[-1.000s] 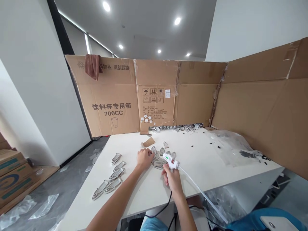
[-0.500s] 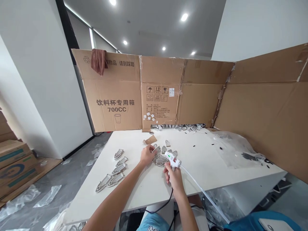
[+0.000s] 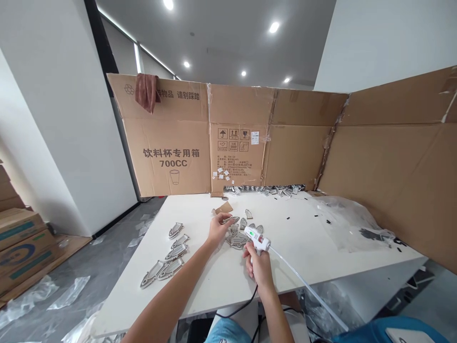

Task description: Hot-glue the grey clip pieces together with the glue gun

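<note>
1. Frame pieces [image 3: 176, 251], grey and pointed at one end, lie loose on the left part of the white table [image 3: 214, 281], some overlapping, their long axes slanting up to the right.

2. Left hand [image 3: 218, 229]: thumb and fingers close together, pinching the left end of a single piece; the exact finger contacts are too small to tell.

3. Held frame piece [image 3: 232, 220]: extends rightward from the left fingertips, its long axis running roughly crosswise and its face seen nearly edge-on. It appears above the near pieces; any gap beneath it cannot be judged. The left hand is the nearer, being in contact.

4. Central pile [image 3: 237, 241]: similar pieces, overlapping, between the two hands.

5. Glue gun [image 3: 257, 238]: white, its nozzle directed up and leftward, over the right side of the pile. The held piece lies beyond and to the left of the nozzle, apart from it.

6. Right hand [image 3: 260, 263]: fingers curled around the gun's handle; whether the trigger is pressed cannot be told.

7. Clear plastic bag [image 3: 342, 224]: crumpled, well apart on the right.
</note>
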Demonstrator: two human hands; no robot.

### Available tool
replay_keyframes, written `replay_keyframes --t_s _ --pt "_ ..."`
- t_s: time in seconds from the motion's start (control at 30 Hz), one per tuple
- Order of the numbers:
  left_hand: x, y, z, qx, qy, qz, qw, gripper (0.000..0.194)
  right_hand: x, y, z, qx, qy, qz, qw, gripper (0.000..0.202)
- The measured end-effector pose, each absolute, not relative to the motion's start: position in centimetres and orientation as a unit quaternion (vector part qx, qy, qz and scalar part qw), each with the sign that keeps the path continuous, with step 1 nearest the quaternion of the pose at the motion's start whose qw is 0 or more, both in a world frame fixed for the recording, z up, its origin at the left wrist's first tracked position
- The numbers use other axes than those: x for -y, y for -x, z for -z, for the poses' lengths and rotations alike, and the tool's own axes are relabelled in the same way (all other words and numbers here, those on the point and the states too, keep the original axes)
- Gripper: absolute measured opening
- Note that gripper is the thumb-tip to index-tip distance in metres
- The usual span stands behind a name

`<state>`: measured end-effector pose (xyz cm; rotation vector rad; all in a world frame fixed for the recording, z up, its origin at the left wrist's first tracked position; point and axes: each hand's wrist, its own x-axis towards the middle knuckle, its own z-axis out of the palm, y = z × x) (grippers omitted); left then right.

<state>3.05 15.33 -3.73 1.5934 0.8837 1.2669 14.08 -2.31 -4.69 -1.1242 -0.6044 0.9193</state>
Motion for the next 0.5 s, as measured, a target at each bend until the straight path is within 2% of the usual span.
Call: replay_keyframes --t_s 0.5 --pt "-13.1 -3.5 2.4 -0.295 -0.66 -0.44 0.533 0.054 2.3 -14.1 4.8 0.268 0.512 -0.421 0.699 0.06"
